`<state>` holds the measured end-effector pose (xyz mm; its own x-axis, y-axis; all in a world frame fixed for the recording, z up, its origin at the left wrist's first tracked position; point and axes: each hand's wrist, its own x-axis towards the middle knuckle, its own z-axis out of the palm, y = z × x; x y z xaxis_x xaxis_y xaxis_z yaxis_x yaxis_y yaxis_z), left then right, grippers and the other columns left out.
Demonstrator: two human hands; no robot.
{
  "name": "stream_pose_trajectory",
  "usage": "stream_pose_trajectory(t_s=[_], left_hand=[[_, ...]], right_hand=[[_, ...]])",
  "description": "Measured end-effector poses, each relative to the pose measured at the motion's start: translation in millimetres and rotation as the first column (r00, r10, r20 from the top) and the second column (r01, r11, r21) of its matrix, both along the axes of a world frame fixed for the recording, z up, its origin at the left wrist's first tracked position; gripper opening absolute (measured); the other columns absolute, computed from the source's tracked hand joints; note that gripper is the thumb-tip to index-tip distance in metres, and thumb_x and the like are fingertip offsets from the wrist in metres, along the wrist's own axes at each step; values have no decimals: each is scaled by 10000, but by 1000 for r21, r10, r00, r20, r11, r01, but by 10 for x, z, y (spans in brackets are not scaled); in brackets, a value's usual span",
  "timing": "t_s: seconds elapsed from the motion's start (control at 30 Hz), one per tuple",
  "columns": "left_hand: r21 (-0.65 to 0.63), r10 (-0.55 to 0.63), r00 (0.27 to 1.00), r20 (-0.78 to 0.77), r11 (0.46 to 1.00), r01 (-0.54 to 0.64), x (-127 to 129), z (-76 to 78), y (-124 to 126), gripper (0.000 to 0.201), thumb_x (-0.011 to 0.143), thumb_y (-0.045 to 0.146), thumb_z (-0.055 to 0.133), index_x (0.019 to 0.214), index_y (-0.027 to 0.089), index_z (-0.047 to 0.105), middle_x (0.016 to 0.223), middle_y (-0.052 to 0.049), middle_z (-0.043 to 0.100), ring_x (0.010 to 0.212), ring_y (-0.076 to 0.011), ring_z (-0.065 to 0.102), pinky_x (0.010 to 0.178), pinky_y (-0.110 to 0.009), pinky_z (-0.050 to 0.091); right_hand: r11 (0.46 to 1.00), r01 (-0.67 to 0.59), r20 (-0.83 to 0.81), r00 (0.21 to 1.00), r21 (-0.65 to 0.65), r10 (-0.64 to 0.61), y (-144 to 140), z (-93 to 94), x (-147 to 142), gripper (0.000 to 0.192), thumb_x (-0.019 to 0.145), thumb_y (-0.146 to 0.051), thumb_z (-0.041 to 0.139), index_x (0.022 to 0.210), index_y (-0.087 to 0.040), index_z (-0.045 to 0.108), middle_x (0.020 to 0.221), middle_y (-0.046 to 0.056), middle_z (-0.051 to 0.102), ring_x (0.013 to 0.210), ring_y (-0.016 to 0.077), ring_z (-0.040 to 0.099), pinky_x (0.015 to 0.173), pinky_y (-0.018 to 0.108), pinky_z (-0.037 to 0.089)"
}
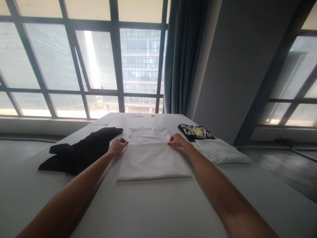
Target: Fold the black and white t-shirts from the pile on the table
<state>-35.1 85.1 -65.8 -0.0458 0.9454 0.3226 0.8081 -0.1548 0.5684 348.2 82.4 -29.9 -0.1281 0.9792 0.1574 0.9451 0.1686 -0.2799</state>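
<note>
A white T-shirt (151,160) lies flat on the white table (153,211), its lower part folded up over the upper part. My left hand (118,145) pinches the left end of the folded edge. At the right end of that edge, my right hand (176,140) grips the cloth. Beyond my hands the shirt's upper part (148,134) with the neckline still shows.
A crumpled black garment (81,150) lies to the left. On the right sit a folded white garment (220,151) and a folded black shirt with a yellow and white print (196,132). Papers (100,122) lie at the table's far edge, by the windows and a curtain (182,56).
</note>
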Motion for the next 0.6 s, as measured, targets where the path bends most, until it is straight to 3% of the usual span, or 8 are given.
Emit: stream_pose_trajectory(t_s=[0.1, 0.37, 0.47, 0.6], left_hand=[[-11, -11, 1000, -21, 1000, 11, -21, -23, 93, 183, 774, 349, 658, 783, 172, 706, 815, -49, 730, 787, -189, 659, 718, -257, 455], [-200, -309, 949, 65, 928, 316, -164, -113, 195, 366, 649, 495, 698, 834, 182, 734, 652, -7, 672, 580, -158, 573, 590, -260, 437], [-200, -313, 948, 59, 927, 318, -175, -86, 196, 367, 626, 521, 702, 765, 182, 707, 662, -8, 662, 581, -153, 568, 574, -254, 428], [-78, -223, 975, -4, 972, 222, -100, 29, 176, 263, 664, 447, 692, 729, 192, 681, 704, -11, 678, 666, -171, 609, 628, -258, 447]], right_hand=[[1000, -3, 12, 1000, -8, 3, 0, -9, 13, 179, 734, -293, 740, 835, -148, 766, 847, 62, 748, 785, 163, 669, 655, 192, 448], [998, 36, 74, 997, -43, -33, -12, -38, -6, 173, 716, -323, 756, 828, -192, 756, 893, 58, 744, 819, 178, 666, 645, 212, 435], [998, 15, 56, 998, -60, -11, -1, -71, 16, 194, 722, -347, 752, 844, -195, 748, 895, 49, 743, 806, 169, 661, 637, 211, 430], [998, -39, -30, 999, -44, 37, 53, -132, 78, 175, 733, -306, 740, 843, -171, 745, 857, 42, 742, 763, 153, 653, 639, 205, 435]])
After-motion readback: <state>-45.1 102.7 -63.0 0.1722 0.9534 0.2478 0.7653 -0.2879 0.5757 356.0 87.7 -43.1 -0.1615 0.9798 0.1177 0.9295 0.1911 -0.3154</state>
